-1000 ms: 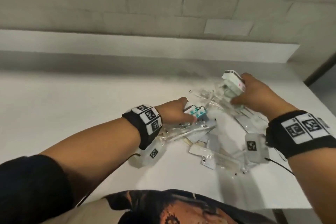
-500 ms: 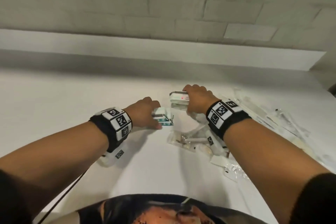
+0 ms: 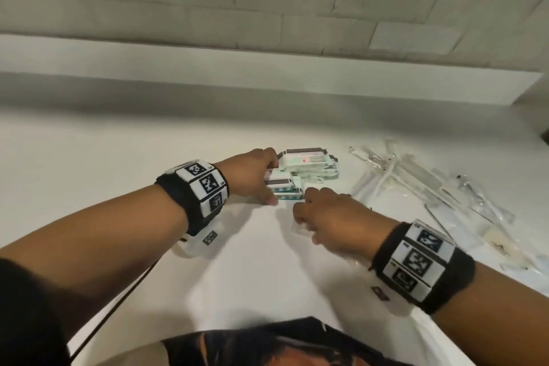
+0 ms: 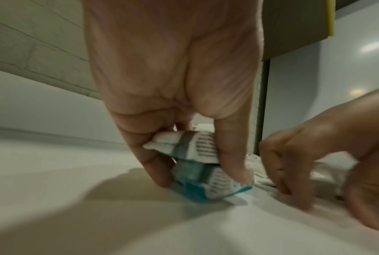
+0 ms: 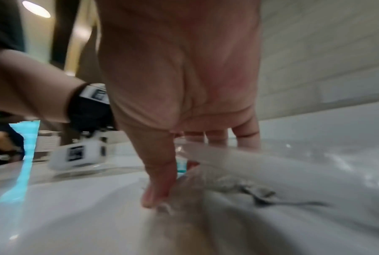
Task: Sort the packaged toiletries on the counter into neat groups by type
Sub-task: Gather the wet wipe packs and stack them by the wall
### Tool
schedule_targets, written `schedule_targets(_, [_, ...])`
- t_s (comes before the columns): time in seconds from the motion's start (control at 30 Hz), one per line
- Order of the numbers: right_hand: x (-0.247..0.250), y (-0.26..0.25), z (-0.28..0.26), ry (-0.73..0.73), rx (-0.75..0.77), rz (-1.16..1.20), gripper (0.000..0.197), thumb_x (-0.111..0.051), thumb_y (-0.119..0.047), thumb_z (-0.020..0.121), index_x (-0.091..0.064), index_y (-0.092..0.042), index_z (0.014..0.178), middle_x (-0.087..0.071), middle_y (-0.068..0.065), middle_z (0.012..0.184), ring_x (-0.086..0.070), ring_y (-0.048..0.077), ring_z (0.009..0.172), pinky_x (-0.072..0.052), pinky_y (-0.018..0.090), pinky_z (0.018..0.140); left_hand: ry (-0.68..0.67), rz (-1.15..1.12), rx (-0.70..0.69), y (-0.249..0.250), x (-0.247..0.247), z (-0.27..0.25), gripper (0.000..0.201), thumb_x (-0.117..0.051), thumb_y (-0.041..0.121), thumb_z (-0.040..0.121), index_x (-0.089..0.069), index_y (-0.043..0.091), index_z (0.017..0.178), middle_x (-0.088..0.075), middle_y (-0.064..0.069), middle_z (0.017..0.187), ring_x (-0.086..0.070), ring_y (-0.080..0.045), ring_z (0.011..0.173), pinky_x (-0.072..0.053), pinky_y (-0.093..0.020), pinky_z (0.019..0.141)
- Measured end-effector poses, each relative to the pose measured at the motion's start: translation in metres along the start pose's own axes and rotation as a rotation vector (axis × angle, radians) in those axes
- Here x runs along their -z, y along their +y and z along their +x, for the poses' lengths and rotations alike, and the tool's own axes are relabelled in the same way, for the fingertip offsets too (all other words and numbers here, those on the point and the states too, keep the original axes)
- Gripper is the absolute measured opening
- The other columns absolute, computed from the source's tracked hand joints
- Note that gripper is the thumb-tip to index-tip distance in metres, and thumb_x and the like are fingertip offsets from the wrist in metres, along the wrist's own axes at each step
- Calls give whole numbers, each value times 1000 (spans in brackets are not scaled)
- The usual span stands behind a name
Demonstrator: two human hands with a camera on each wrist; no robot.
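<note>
We noted our left hand (image 3: 252, 177) curled round two small teal-and-white packets (image 4: 197, 162), one stacked on the other. The thumb (image 4: 232, 155) lay across their near face and the fingers (image 4: 149, 162) came down on the far side. Our reading: the clamp squared the pair on the counter (image 3: 118, 157) so that it would sit flush with the group.

Just beyond those fingers, touching the held pair, lay more white packets (image 3: 306, 159) of the same kind, loosely piled. That placement suited a single group by type.

Our right hand (image 3: 329, 220) sat just right of the held pair, fingers bent down. The thumb (image 5: 160, 181) pressed on the edge of a clear plastic sachet (image 5: 260, 172) lying under the palm. The other fingers (image 5: 247, 136) reached over its far side. Motion blur kept us from telling whether they gripped it or only touched it.

Well to the right of that hand, long clear-wrapped items (image 3: 416, 178) lay scattered and crossed. We judged these unsorted; the packet group was nearly formed.
</note>
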State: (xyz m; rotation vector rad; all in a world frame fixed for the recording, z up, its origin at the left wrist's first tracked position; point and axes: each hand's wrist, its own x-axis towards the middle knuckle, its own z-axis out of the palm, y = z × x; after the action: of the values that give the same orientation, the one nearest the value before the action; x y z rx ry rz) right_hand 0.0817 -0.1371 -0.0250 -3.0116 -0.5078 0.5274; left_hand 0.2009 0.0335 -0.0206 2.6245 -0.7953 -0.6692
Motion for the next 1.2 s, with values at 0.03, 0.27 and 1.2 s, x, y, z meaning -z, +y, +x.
schedule_targets(0.03, [0,11,-2,3,-20,17,36,-64,-17,81,-51,-29,111,-43,-3,106,-43,17,90,-36,31,67,-19,6,-3,2,0,-1,60,-82,42,68,-48,22,112,-54,5,106,-54,-17,89,-42,-28,71])
schedule_targets(0.27, [24,64,-4,27,-231,-26,29,-66,-31,79,-58,-32,107,-42,-8,98,-47,17,97,-38,30,72,-157,-388,145,-5,3,-2,29,-59,47,90,-68,19,90,-74,-4,90,-73,-25,81,-58,-35,82])
schedule_targets(1.2, [23,31,-10,70,-417,352,16,-61,-33,87,-64,-22,97,-64,-6,100,-58,16,91,-47,30,74,25,213,-189,-2,1,-15,30,-60,12,86,-65,29,110,-56,6,120,-53,-15,109,-46,-33,93])
